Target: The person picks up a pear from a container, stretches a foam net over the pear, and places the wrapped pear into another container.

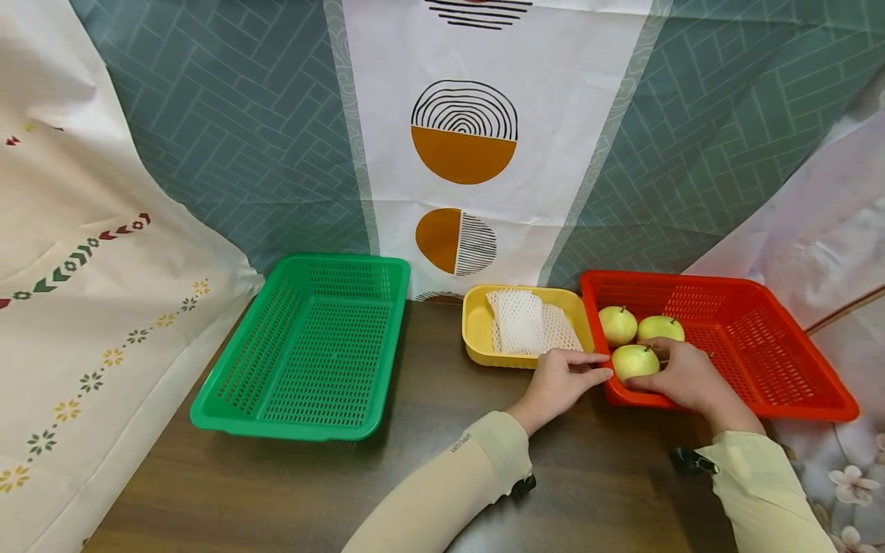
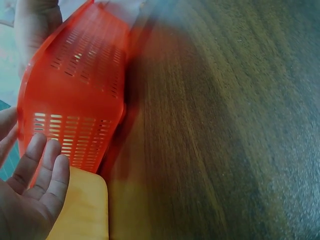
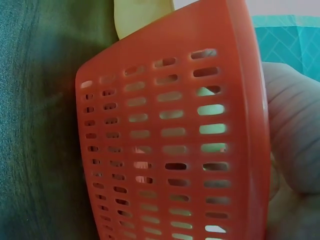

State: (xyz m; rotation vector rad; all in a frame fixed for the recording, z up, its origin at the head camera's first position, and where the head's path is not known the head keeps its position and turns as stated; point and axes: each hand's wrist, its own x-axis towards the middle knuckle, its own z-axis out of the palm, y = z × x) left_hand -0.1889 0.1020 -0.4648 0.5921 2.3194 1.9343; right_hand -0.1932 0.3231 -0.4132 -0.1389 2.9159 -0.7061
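Note:
My right hand (image 1: pixel 687 376) reaches into the red basket (image 1: pixel 795 403) and grips a round yellow-green pear (image 1: pixel 634 361) near the basket's left front corner. Two more pears lie just behind it, one at the left wall (image 1: pixel 618 325) and another pear (image 1: pixel 661 329) beside that. A thin stem shows past the right hand; what lies under the palm is hidden. With thumb and forefinger my left hand (image 1: pixel 561 384) touches the red basket's left rim. In the left wrist view its other fingers (image 2: pixel 52 175) extend loosely outside the slotted wall. The right wrist view shows mostly the basket's front wall (image 3: pixel 165 145).
A yellow tray (image 1: pixel 477 349) holding white foam net sleeves (image 1: pixel 520 322) stands against the red basket's left side. Farther left sits a green basket (image 1: pixel 290 430) with nothing in it. Patterned cloth hangs behind and at both sides of the wooden table (image 1: pixel 442 415).

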